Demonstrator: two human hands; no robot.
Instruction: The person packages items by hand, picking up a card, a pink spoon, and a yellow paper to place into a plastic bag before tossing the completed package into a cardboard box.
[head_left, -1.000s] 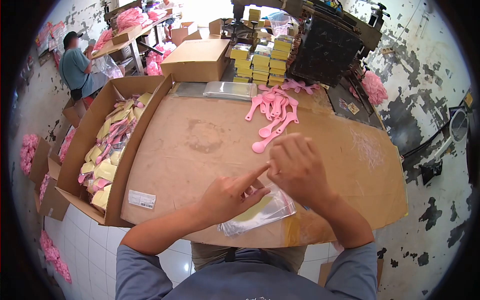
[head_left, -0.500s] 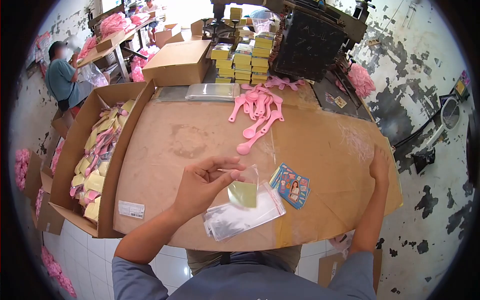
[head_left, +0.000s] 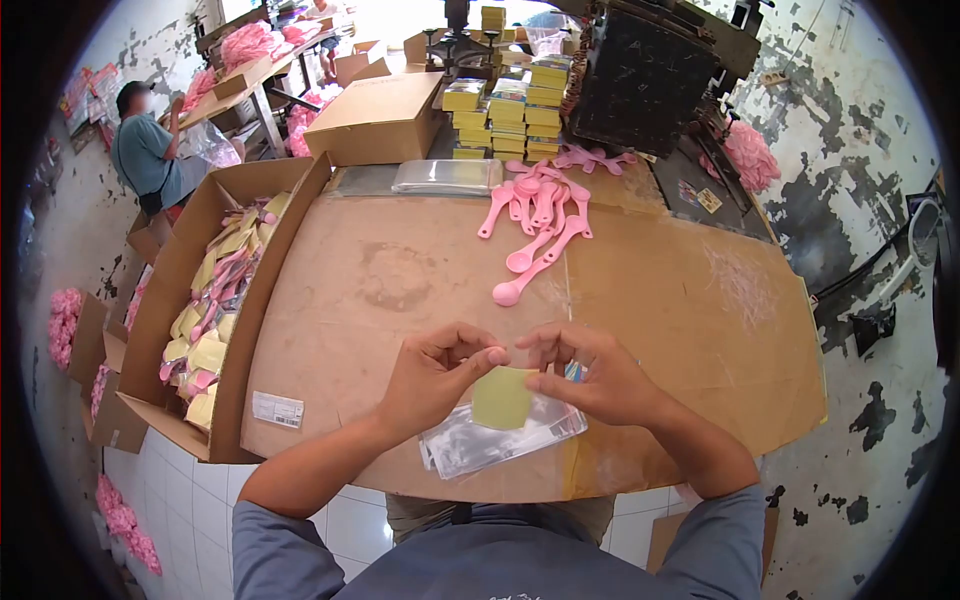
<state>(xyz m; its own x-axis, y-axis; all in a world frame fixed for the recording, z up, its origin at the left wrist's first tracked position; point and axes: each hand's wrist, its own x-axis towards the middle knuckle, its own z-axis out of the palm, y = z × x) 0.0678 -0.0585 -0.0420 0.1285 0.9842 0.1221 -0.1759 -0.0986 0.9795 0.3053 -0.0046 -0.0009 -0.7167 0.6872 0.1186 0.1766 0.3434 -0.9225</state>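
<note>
My left hand (head_left: 440, 372) pinches the top left of a small clear plastic bag holding a yellow-green card (head_left: 502, 400). At the opposite upper edge of the bag, my right hand (head_left: 597, 378) has its thumb and fingers closed. Under the bag lies a stack of clear plastic bags (head_left: 468, 452) on the cardboard-covered table (head_left: 350, 335). The picture cards (head_left: 575, 371) are mostly hidden behind my right hand. Beyond my hands, several pink measuring spoons (head_left: 540, 205) are heaped.
On my left stands a long carton (head_left: 252, 355) full of bagged pink spoons and cards. Farther back are a closed carton (head_left: 375, 110), more plastic bags (head_left: 447, 176), stacked cards (head_left: 508, 115) and a black machine (head_left: 640, 80). A person (head_left: 145, 145) sits at the far left.
My right hand has come from the table's right edge to the bag and closed on it. My left hand still holds the bag. The head view has shifted slightly.
</note>
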